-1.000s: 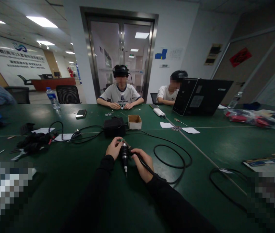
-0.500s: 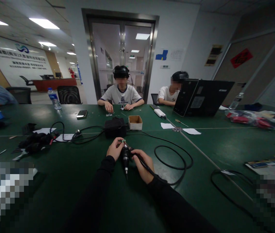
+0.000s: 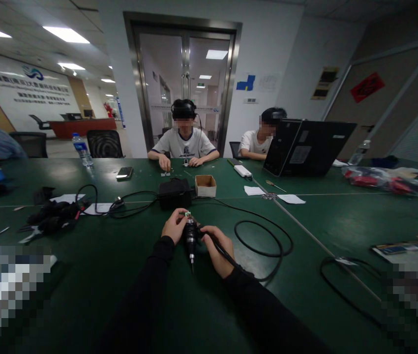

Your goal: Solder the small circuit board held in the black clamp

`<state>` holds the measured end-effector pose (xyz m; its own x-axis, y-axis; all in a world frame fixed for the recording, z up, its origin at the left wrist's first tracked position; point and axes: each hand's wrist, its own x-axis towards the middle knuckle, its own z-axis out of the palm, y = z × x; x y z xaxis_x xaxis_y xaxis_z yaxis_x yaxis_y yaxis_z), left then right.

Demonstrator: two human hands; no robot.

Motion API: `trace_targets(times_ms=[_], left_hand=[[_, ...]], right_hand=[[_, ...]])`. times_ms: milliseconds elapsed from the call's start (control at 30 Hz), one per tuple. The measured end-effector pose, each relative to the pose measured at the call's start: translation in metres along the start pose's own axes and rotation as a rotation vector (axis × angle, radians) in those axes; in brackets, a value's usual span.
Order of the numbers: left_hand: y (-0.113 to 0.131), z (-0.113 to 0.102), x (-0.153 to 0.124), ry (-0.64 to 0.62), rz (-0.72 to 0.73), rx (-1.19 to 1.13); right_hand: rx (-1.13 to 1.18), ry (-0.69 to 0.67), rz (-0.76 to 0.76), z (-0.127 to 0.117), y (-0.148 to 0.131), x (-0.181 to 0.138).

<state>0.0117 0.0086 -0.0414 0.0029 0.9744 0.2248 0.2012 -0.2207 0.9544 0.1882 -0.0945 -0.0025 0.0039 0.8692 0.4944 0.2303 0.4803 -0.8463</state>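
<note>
A black electric screwdriver (image 3: pixel 191 236) lies on the green table with its thin metal tip pointing toward me. At its far end sits a small green circuit board (image 3: pixel 188 214). My left hand (image 3: pixel 174 226) is closed at that end, fingertips on the board's edge and the top of the body. My right hand (image 3: pixel 219 250) is closed around the black cable (image 3: pixel 227 256) close to the tool's right side. Exactly where the cable meets the tool is hidden by the fingers.
Ahead are a black box (image 3: pixel 175 192) and an open cardboard box (image 3: pixel 205 187). Black cable loops (image 3: pixel 264 223) lie to the right. Dark tools (image 3: pixel 52 216) and paper are on the left. A black computer case (image 3: pixel 308 147) stands far right. Two people sit opposite, one handling small parts.
Both my hands and the screwdriver stay almost in place. The hand of the person opposite shifts slightly over the small parts.
</note>
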Motion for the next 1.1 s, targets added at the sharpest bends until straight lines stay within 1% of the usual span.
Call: trace_targets(times_ms=[200, 367, 633, 867, 1100], left_hand=[[0.0029, 0.0000, -0.0011, 0.009, -0.001, 0.010], [-0.0008, 0.0007, 0.0004, 0.017, -0.003, 0.004], [-0.0039, 0.0005, 0.0012, -0.005, 0.022, -0.020], [-0.0023, 0.0015, 0.0005, 0.007, 0.017, -0.028], [-0.0005, 0.0003, -0.0003, 0.037, 0.013, 0.022]], right_hand=[[-0.003, 0.018, 0.043, -0.0004, -0.0051, 0.0007], [-0.033, 0.039, 0.013, -0.0011, -0.0070, 0.0008], [-0.033, 0.004, 0.036, 0.0001, -0.0012, 0.0001], [-0.053, 0.015, 0.009, -0.0001, -0.0056, 0.0012], [-0.052, 0.071, 0.017, -0.0007, -0.0062, 0.0014]])
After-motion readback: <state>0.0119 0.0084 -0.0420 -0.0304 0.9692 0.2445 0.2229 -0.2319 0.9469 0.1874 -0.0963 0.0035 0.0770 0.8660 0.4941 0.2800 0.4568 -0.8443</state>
